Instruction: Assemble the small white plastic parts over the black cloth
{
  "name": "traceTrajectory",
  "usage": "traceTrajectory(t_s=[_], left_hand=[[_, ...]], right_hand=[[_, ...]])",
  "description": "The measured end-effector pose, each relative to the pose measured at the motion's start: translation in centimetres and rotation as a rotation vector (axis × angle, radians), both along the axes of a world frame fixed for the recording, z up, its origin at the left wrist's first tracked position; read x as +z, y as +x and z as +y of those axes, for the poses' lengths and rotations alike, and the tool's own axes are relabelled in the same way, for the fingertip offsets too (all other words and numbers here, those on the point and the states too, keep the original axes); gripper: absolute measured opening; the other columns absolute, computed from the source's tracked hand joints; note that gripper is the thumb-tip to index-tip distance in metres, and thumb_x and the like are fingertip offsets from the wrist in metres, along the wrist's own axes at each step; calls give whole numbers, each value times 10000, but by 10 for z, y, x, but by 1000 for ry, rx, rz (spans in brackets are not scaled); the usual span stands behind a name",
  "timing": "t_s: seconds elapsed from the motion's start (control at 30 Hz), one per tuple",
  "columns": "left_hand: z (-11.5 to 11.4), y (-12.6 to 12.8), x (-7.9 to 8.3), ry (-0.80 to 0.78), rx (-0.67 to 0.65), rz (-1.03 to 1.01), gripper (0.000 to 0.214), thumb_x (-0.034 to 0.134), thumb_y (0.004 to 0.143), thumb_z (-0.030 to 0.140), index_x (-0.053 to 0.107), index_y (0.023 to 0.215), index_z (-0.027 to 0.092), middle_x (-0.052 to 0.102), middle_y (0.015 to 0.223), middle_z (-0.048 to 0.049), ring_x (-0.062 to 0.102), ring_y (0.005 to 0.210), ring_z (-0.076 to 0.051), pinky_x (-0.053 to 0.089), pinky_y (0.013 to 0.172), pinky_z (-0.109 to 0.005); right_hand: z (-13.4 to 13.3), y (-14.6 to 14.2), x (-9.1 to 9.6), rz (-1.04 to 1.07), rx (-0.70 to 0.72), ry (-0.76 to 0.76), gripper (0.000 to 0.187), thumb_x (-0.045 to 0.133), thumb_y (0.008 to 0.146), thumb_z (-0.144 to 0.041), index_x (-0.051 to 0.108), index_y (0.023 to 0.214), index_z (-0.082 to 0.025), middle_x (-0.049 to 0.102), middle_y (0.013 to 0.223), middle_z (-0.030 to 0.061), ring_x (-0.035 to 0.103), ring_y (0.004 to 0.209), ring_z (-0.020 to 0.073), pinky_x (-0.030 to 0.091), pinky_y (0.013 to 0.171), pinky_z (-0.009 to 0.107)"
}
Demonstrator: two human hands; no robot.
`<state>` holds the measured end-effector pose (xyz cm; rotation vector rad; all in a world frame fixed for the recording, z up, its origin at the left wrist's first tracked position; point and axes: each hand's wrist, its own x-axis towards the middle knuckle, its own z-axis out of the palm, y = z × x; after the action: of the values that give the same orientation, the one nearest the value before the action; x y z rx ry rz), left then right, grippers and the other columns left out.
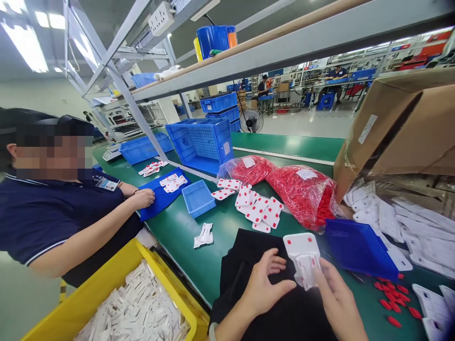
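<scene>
Both my hands hold one white plastic part (302, 255) with small red dots, above a black cloth (249, 265) on the green table. My left hand (265, 284) pinches its lower left side with thumb and fingers curled. My right hand (336, 296) grips its lower right edge, fingers closed around it. Just beyond lies a pile of finished white parts with red caps (258, 208). Loose red caps (391, 296) are scattered to the right of my right hand.
Two clear bags of red caps (302, 189) lie behind the pile. A dark blue tray (359, 248), loose white parts (408, 222) and a tipped cardboard box (401, 128) are at right. A co-worker sits at left by a yellow bin (88, 293) and blue crates (202, 142).
</scene>
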<state>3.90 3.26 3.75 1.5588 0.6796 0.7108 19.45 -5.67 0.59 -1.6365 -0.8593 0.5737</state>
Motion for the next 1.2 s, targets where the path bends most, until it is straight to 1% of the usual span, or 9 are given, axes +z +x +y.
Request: traceTrajectory(t_s=[0.07,0.13,0.2,0.3,0.4,0.57,0.77,1.07,1.2], left_hand=[[-7,2,7,-64,-75,-57,534,706,759,259,489,1239,170,641,1108,-96,623,990,-213,490,880,-338],[-9,1,17,-49,-112,-41,351,613,833,247,550,1168,165,658,1072,-83,633,936,-196,491,834,-310],[-6,-2,26,48,-112,61,263,552,865,238,576,1116,163,668,1009,-64,626,869,-176,482,788,-288],[2,-11,37,325,-136,323,181,529,861,227,586,1022,168,647,909,-40,582,809,-167,456,749,-279],[8,-16,43,622,-202,521,177,494,869,210,554,1033,186,621,919,-43,548,830,-183,437,757,-294],[14,-18,42,888,-279,670,252,442,909,217,488,1156,196,623,1001,-56,557,883,-200,436,795,-322],[15,-16,28,906,-286,659,266,491,914,274,507,1163,183,633,1015,-56,566,923,-204,453,839,-319],[12,-12,22,941,-271,667,139,456,931,282,538,965,175,620,892,-41,539,803,-174,454,748,-279],[12,-11,13,1000,-249,675,144,429,939,273,530,963,173,611,877,-43,529,789,-175,452,728,-282]], right_hand=[[0,-15,5,241,31,29,486,510,858,-537,510,1201,-194,621,1186,105,606,1048,249,533,829,309],[-1,-23,9,289,72,40,495,523,848,-540,507,1202,-195,607,1214,109,592,1079,259,529,851,323],[-4,-22,13,128,50,41,503,519,854,-523,475,1250,-217,570,1265,101,566,1120,263,511,898,362],[-9,-8,20,-342,10,66,517,498,881,-467,395,1347,-269,492,1347,76,498,1199,263,436,997,436],[-9,4,26,-741,152,100,484,459,921,-391,357,1383,-291,482,1353,52,466,1229,231,410,1026,401],[-2,8,14,-902,257,60,398,408,955,-393,403,1333,-267,550,1224,55,554,1108,186,503,894,290],[-7,8,-5,-899,286,38,300,389,962,-431,471,1183,-245,595,1092,47,604,1000,175,521,828,269],[-10,8,-12,-932,246,43,316,389,961,-451,484,1170,-235,611,1058,52,607,964,192,510,807,289],[-9,3,-13,-954,214,47,325,363,967,-452,494,1158,-224,612,1040,57,602,952,202,505,796,307]])
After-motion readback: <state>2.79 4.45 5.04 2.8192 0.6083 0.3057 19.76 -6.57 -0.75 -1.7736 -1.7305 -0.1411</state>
